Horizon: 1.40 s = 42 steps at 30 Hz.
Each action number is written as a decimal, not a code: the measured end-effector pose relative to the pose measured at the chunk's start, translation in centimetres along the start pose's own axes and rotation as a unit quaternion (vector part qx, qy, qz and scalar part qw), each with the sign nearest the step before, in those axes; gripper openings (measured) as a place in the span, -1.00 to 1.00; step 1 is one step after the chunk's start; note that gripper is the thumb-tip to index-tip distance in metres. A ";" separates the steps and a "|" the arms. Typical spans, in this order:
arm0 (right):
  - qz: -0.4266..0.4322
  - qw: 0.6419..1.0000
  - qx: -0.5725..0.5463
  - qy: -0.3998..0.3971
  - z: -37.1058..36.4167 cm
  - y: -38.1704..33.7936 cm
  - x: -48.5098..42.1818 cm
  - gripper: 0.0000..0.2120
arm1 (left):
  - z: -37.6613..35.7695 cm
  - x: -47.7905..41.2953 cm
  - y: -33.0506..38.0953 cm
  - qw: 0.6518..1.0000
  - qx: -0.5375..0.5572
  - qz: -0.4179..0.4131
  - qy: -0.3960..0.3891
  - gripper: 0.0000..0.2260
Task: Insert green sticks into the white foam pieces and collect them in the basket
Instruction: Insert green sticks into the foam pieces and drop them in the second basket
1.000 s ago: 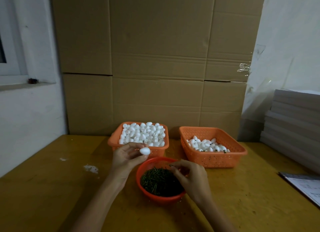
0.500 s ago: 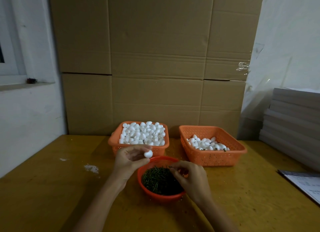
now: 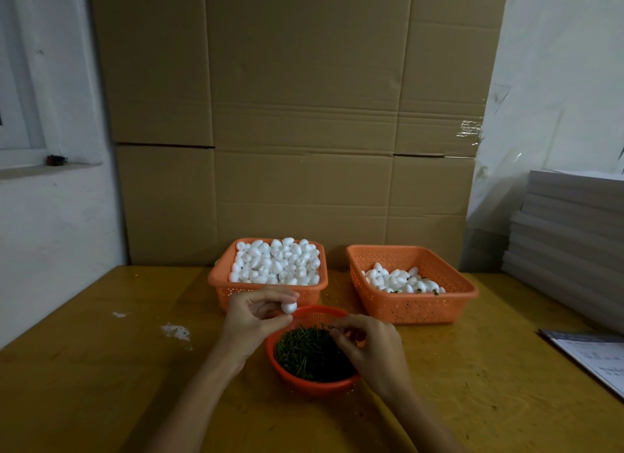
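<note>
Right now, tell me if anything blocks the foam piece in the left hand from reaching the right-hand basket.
Nothing visible does. The foam piece, pinched in the left hand, has open air across to the right basket. The right hand, pinching a green stick over the bowl, sits below that line.

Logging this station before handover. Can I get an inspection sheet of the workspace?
Surface: wooden table, white crumbs at its left.
Job's things: left basket heaped with white foam pieces; right basket partly filled, some green showing; red bowl of green sticks nearest the person.
Clutter: papers at the table's right edge.
Hands: left hand pinches one foam piece; right hand fingers curled at the bowl, stick in them unclear.
Cables: nothing seen.
Surroundings: cardboard sheets behind, stacked grey boards right, window sill left.
</note>
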State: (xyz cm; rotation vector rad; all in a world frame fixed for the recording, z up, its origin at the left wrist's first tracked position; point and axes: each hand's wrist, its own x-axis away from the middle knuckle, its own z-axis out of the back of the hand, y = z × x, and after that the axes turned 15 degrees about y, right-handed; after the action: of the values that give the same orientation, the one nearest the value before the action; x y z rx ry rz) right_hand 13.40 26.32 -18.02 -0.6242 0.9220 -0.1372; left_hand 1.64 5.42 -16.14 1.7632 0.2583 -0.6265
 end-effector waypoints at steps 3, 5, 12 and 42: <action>-0.001 1.000 0.001 -0.002 0.0 0.0 0.0 -0.93 | 0.0 0.0 0.0 1.000 -0.005 -0.003 -0.006 -0.64; 0.003 1.000 0.003 -0.002 0.0 0.0 0.0 -0.94 | 0.0 0.0 0.0 1.000 -0.010 -0.004 -0.009 -0.63; 0.006 1.000 0.010 -0.007 0.0 0.0 0.0 -0.94 | -0.2 0.0 -0.3 0.999 -0.032 -0.014 -0.021 -0.62; 0.003 1.000 -0.021 -0.008 -0.1 0.2 0.0 -0.90 | -0.7 0.3 -0.2 0.998 -0.033 0.053 0.021 -0.71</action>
State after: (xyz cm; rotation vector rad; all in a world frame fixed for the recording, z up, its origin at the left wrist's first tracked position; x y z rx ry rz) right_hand 13.25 26.39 -18.15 -0.6605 0.9132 -0.1066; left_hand 2.02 6.05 -16.35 1.7168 0.2111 -0.4993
